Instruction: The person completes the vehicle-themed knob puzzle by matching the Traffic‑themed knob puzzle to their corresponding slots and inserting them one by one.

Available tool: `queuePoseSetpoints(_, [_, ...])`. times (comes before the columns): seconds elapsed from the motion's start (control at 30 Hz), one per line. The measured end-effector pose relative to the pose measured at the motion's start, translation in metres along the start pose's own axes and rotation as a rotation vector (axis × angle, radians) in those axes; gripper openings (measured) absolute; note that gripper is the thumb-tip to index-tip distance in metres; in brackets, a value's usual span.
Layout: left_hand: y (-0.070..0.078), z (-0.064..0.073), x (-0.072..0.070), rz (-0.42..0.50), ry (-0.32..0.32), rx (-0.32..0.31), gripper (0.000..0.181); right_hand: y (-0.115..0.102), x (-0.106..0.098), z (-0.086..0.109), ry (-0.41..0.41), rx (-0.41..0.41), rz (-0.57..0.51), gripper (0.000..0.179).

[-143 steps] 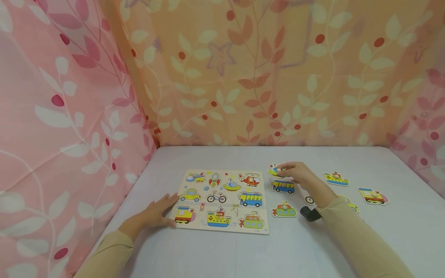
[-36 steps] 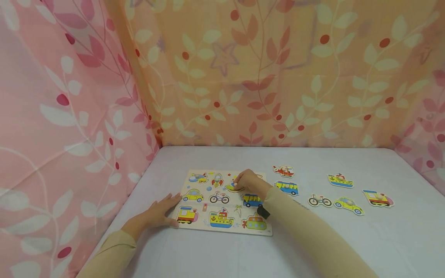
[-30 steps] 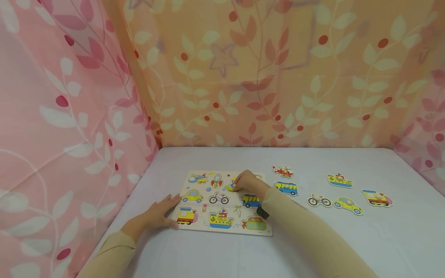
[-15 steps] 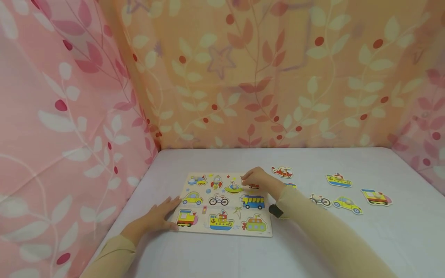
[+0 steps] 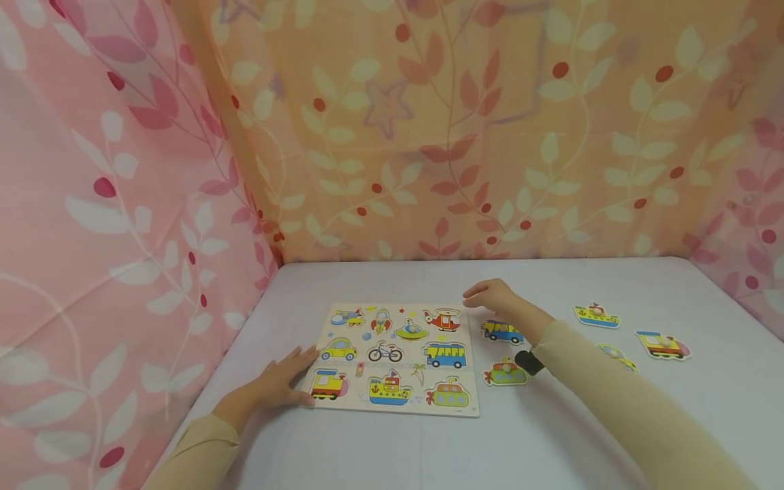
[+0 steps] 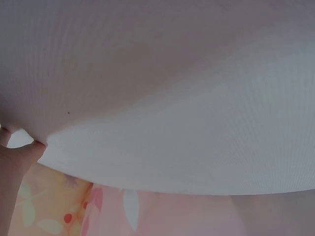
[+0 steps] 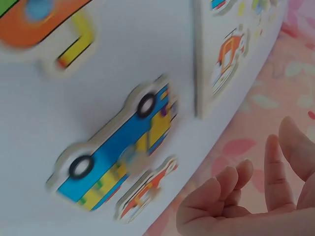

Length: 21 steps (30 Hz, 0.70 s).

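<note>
A wooden peg puzzle board (image 5: 339, 406) with vehicle pictures lies left of centre. My left hand (image 5: 269, 384) rests on its left edge with spread fingers. In the board sit a flying saucer piece (image 5: 409, 332), a rocket piece (image 5: 381, 322) and an airplane piece (image 5: 348, 318). My right hand (image 5: 503, 303) hovers past the board's upper right corner, thumb and index finger apart, holding nothing. Below it is the helicopter piece (image 7: 146, 191), hidden by the hand in the head view. A bus piece (image 5: 502, 332) and a submarine piece (image 5: 505, 373) lie nearby.
Farther right lie a ship piece (image 5: 597, 316), a train piece (image 5: 663, 345) and a car piece (image 5: 618, 357) partly behind the right sleeve (image 5: 625, 408). The bicycle piece is hidden by that arm. A patterned curtain (image 5: 392, 170) hangs behind the table.
The right hand placed the flying saucer piece into the board, let go, and moved right to above the helicopter piece. The left hand stays at the board's left edge.
</note>
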<state>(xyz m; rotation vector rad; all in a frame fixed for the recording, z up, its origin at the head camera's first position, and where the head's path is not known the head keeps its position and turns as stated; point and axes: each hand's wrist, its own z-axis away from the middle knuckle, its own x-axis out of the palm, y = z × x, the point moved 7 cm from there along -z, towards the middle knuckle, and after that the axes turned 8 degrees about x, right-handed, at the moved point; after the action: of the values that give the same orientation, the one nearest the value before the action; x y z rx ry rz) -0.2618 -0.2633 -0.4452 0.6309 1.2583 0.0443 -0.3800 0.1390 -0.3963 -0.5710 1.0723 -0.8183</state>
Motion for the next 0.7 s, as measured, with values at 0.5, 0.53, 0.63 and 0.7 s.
queuePoseSetpoints(0.5, [0.003,-0.001,-0.001,0.006,0.009,0.046,0.1,0.037,-0.039,-0.016,0.048,0.062,-0.024,0.05])
queuePoseSetpoints(0.53, [0.003,-0.001,-0.002,0.006,0.012,0.057,0.1,0.041,-0.04,-0.019,0.044,0.074,-0.026,0.051])
queuePoseSetpoints(0.63, [0.004,0.0,-0.002,0.009,0.01,0.06,0.1,0.052,-0.043,-0.028,0.037,0.11,-0.046,0.055])
queuePoseSetpoints(0.7, [0.003,0.0,-0.001,0.004,0.008,0.055,0.1,0.059,-0.046,-0.032,0.042,0.136,-0.065,0.057])
